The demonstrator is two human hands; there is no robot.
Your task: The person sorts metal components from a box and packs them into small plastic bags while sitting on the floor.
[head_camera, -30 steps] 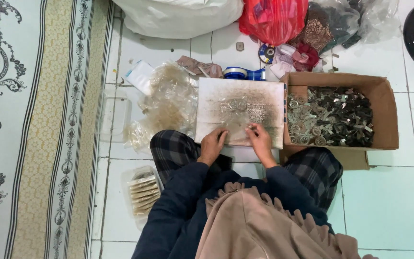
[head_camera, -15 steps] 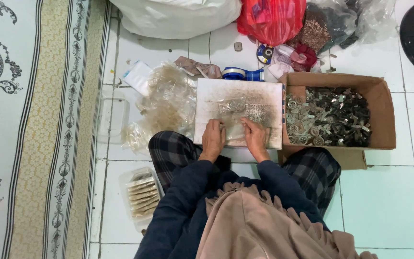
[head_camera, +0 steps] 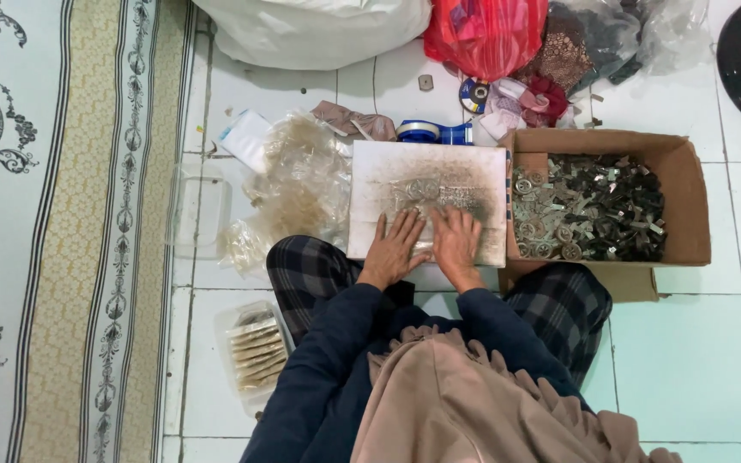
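Both hands point(head_camera: 426, 249) flat on board point(head_camera: 388, 167)

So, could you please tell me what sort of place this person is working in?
Probably a home floor used as a small piecework spot: the person sits on white floor tiles beside a patterned rug, both hands on a smudged white board, with a cardboard box of small metal parts alongside.

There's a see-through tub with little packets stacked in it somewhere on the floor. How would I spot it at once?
Start at the patterned carpet along the left side, then move right onto the white tiles beside the seated person's checked trouser knee. The clear tub sits there, nearer the person than the empty clear container farther up. Only it holds a row of flat tan packets.
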